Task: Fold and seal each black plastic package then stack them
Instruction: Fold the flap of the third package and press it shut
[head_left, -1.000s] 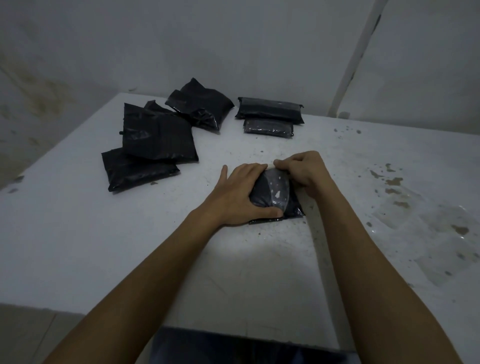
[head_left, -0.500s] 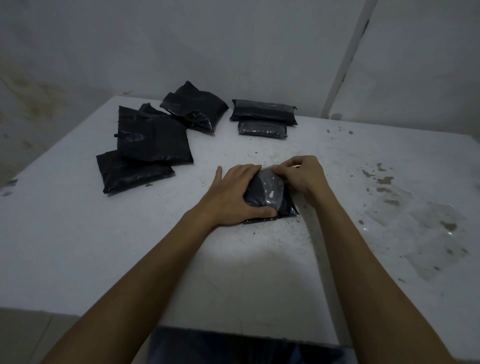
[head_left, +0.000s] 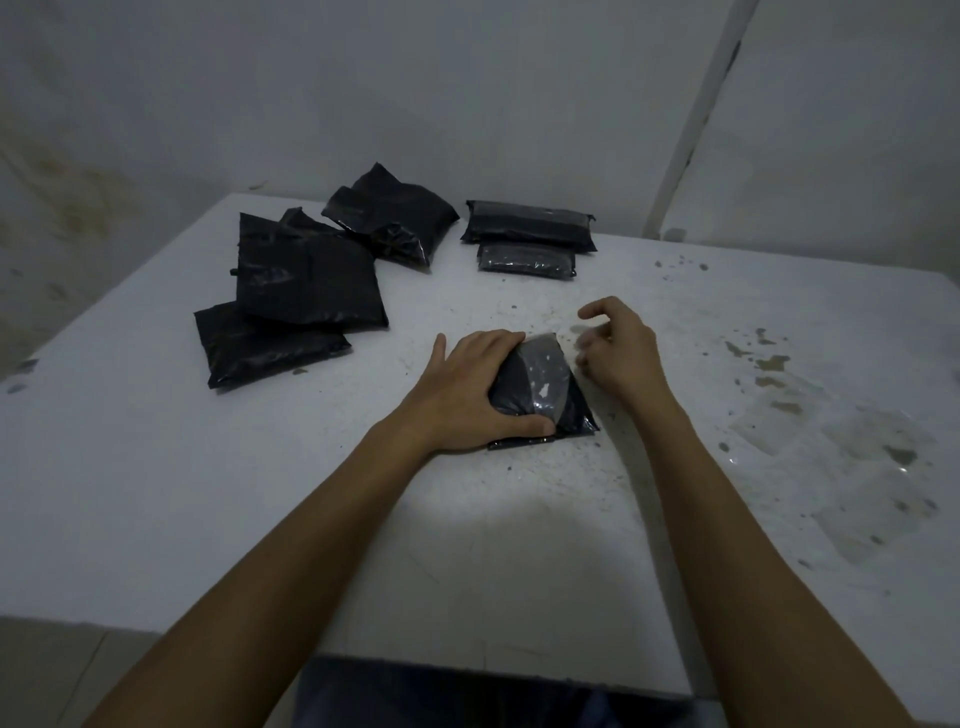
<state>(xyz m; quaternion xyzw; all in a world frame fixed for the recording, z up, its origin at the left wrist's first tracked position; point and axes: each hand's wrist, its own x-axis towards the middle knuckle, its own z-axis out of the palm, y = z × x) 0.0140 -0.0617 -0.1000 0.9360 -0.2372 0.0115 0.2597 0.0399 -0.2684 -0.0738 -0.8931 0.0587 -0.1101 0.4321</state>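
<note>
A small folded black plastic package (head_left: 548, 387) lies on the white table (head_left: 208, 493) in front of me, its flap wrapped over the top. My left hand (head_left: 467, 389) grips its left side, fingers over the far edge and thumb along the near edge. Just right of it, my right hand (head_left: 618, 348) hovers off the package, fingers loosely curled and blurred, holding nothing. At the back, two folded packages sit together: a larger one (head_left: 530, 226) and a smaller one (head_left: 524, 260) in front of it.
Several unfolded black packages lie in a loose pile at the back left (head_left: 306, 275), one at the pile's near end (head_left: 260, 343) and one further back (head_left: 389, 218). Brown stains and wet patches (head_left: 769, 364) mark the table's right side. A wall stands close behind.
My right hand has let go of the package's far right edge and drawn away to the right. My left hand stays on the package.
</note>
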